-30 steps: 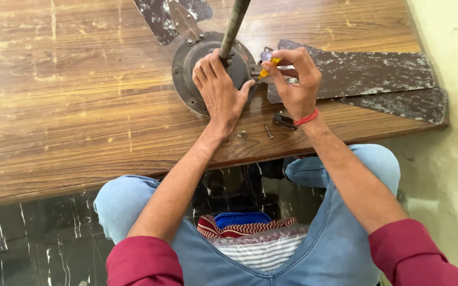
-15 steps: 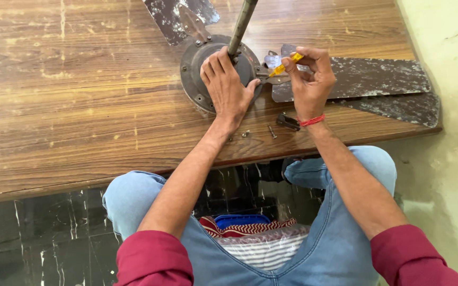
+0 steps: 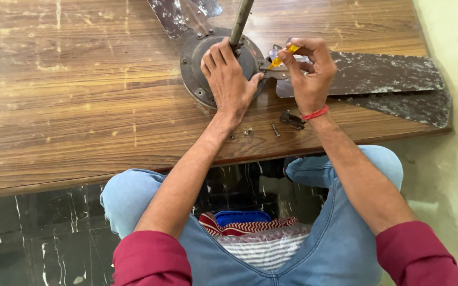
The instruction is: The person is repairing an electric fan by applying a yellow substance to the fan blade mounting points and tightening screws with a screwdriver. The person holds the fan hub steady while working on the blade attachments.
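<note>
Right hand (image 3: 309, 74) had shifted its yellow-handled screwdriver (image 3: 278, 58) slightly since the earlier frame; left hand (image 3: 230, 79) stayed flat. Left to right: worn wooden bench (image 3: 80, 106), round dark metal fan motor housing (image 3: 197, 63) under the open left palm, holding nothing. Screwdriver sat just right of the housing, long axis angled down-left toward the blade bracket, pinched in right fingertips. Loose screws (image 3: 248, 131) lay near the left wrist.

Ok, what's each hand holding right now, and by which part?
The right hand pinches a small screwdriver by its yellow handle. The left hand holds nothing; it lies palm-down on the round fan motor housing.
</note>
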